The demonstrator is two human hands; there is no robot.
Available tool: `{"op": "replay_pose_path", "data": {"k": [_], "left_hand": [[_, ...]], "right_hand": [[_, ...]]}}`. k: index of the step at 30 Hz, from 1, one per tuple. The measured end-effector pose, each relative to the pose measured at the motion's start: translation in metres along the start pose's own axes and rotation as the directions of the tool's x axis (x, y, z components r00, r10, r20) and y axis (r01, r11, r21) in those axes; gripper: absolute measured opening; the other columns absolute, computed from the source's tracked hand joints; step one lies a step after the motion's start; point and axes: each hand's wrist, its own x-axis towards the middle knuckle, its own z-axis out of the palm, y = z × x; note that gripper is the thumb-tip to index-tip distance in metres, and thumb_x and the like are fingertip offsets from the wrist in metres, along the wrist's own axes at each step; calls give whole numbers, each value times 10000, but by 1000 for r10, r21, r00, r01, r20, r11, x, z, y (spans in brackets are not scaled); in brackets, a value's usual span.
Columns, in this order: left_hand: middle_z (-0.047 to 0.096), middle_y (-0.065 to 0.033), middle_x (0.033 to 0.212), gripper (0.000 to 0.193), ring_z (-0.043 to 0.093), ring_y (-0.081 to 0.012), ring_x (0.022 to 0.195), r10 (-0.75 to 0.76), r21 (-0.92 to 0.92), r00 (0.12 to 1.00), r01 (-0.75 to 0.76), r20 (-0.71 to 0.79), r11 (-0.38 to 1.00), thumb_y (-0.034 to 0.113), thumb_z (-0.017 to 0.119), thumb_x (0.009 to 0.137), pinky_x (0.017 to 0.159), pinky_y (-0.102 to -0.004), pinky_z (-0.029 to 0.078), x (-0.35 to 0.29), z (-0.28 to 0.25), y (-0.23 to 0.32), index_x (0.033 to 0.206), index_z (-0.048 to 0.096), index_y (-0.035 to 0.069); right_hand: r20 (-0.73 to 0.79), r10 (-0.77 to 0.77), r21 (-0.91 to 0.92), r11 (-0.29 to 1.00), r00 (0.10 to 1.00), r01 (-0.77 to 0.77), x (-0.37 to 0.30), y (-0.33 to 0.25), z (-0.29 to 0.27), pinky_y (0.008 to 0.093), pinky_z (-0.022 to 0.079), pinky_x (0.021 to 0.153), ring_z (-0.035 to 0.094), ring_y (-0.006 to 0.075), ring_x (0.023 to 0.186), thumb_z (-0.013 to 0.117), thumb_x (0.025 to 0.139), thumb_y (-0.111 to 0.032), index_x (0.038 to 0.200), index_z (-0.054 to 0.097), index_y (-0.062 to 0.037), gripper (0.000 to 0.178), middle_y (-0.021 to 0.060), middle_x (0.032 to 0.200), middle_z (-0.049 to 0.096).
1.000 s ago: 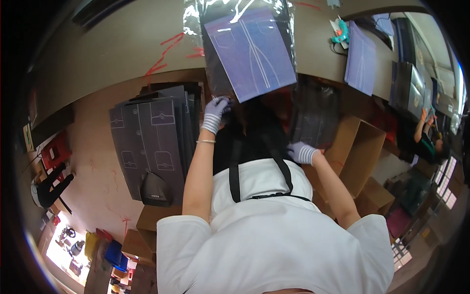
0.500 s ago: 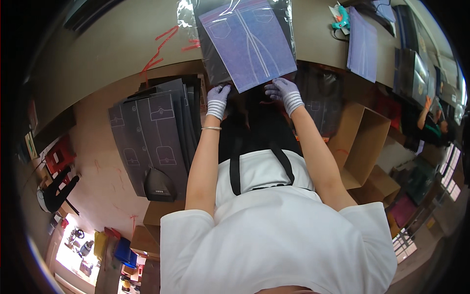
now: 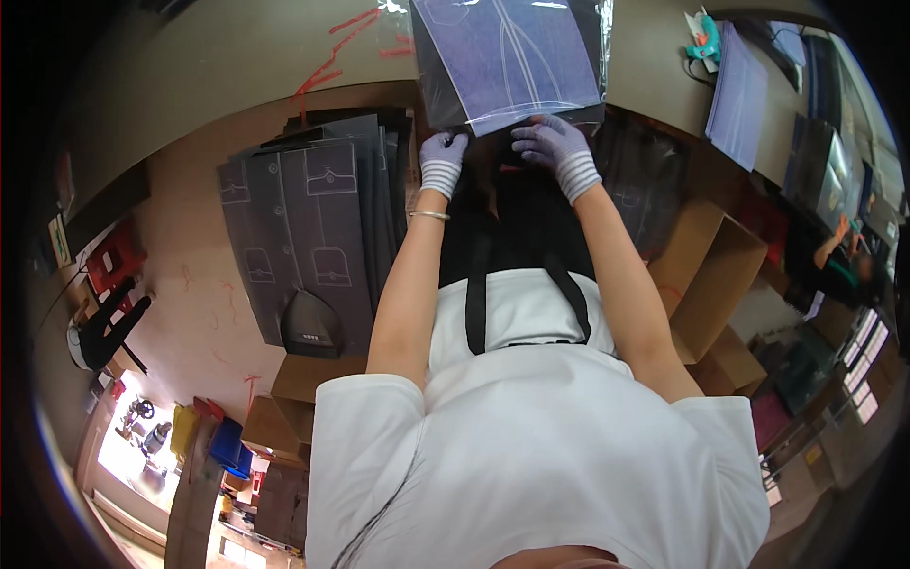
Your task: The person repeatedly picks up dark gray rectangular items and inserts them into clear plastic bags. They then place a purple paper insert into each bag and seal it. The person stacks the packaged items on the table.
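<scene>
A purple-blue card printed like denim (image 3: 519,59) lies slightly turned inside a clear plastic bag (image 3: 600,47) with a dark backing, at the table's near edge. My left hand (image 3: 443,159), in a pale lilac glove with a striped cuff, is closed at the bag's near left corner, fingertips pinching its edge. My right hand (image 3: 557,152), gloved alike, holds the near edge toward the right, fingers bent over the film by the card's lower end. The thumbs are partly hidden.
Left of me stands a stack of dark jacket-printed card bags (image 3: 301,228). At right are an open cardboard box (image 3: 706,266), dark wrapped pieces (image 3: 645,180), a teal glue gun (image 3: 703,38) and more purple cards (image 3: 737,100) on the table (image 3: 227,57). A co-worker (image 3: 839,261) is at far right.
The card's lower corner, which stuck out past the bag's near edge, now lies under the film. Both hands have moved forward to that edge, and the view has shifted a little.
</scene>
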Motion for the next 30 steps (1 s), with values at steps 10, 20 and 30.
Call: {"op": "replay_pose_path", "data": {"k": [10,20,30], "left_hand": [[649,-81,838,213,577,-111,737,51,-253,979,0,197,968,112,610,790,694,-238,466,-14,-17,31,939,631,-38],[644,-66,839,165,583,-120,774,123,-281,969,-60,213,958,111,612,787,724,-241,464,-19,-12,29,877,651,-22],[638,-54,763,119,592,-121,722,126,-439,922,53,367,897,49,580,765,702,-230,463,-31,-27,55,814,646,-38]], "right_hand": [[-34,3,217,976,999,4,23,29,45,316,520,652,627,238,791,500,875,-130,974,506,8,169,174,946,606],[23,-80,355,932,997,66,25,29,37,342,530,669,623,280,789,465,864,-88,1015,475,32,194,210,943,597],[-370,9,-308,942,929,-132,22,6,-15,246,384,383,540,143,413,622,786,-413,793,584,21,436,108,595,605]]}}
